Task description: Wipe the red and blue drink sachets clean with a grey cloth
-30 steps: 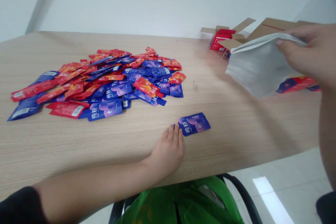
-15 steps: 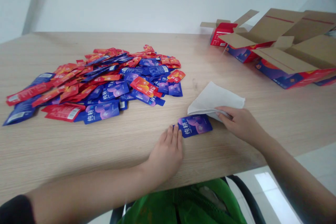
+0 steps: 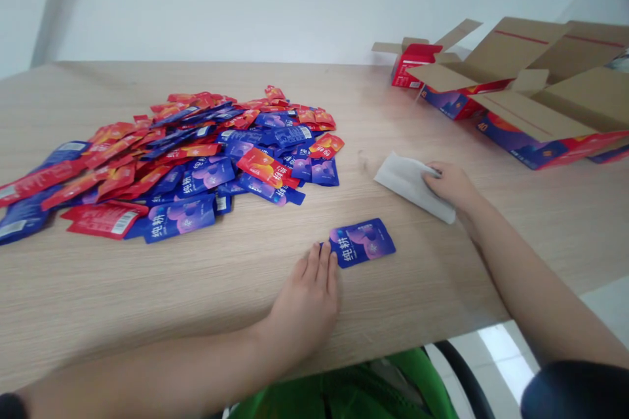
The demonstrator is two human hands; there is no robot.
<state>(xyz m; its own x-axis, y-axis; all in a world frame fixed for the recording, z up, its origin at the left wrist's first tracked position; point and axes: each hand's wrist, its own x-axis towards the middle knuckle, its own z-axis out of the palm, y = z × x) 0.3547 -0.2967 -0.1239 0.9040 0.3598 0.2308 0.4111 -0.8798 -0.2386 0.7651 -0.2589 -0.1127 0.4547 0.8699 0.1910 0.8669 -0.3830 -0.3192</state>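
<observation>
My left hand [image 3: 307, 301] lies palm down on the wooden table [image 3: 88, 301], its fingertips touching the lower left edge of a blue sachet [image 3: 362, 243] with purple artwork and white lettering. It holds nothing. To the right, my right hand [image 3: 451, 186] presses on a folded white sheet [image 3: 409, 184], its fingers over the sheet's upper right part. The sheet lies flat on the table, and the material cannot be made out.
A large heap of red and blue sachets [image 3: 191, 163] covers the table's left half. An open cardboard carton [image 3: 531, 91] with sachets stands at the right, beside a torn red box [image 3: 411, 65]. A green bag [image 3: 344, 393] and a black chair [image 3: 464, 383] sit below the table's edge.
My right hand has come down to the table with the white sheet, now folded smaller and lying flat. The view has shifted slightly. My left hand stays at the blue sachet.
</observation>
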